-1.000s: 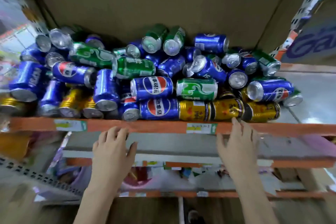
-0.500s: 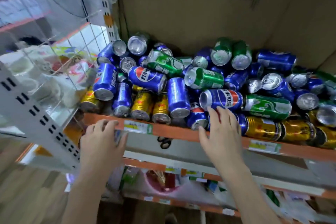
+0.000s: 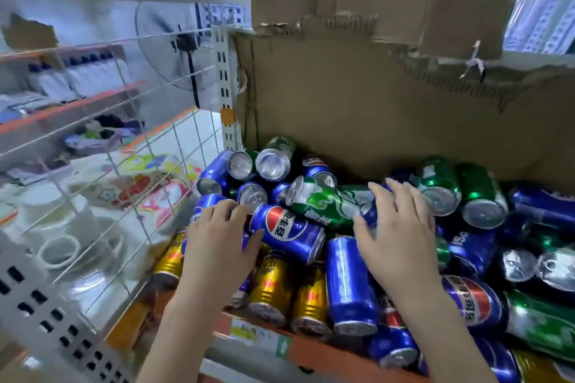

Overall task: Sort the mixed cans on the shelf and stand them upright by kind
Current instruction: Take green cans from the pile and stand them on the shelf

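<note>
Bright, even daylight enters through the windows (image 3: 543, 0) above the cardboard backing (image 3: 373, 109). Glare spots gleam on the cans (image 3: 348, 283) below it. Left of it, everything smears with motion blur and wide-angle bending.

Open air above the can heap (image 3: 342, 246); cardboard wall (image 3: 357, 109) blocks behind, wire grid (image 3: 130, 183) left.

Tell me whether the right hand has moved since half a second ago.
Yes. The right hand has gone from the orange shelf edge up and inward onto the pile, and now lies over a green can.
</note>
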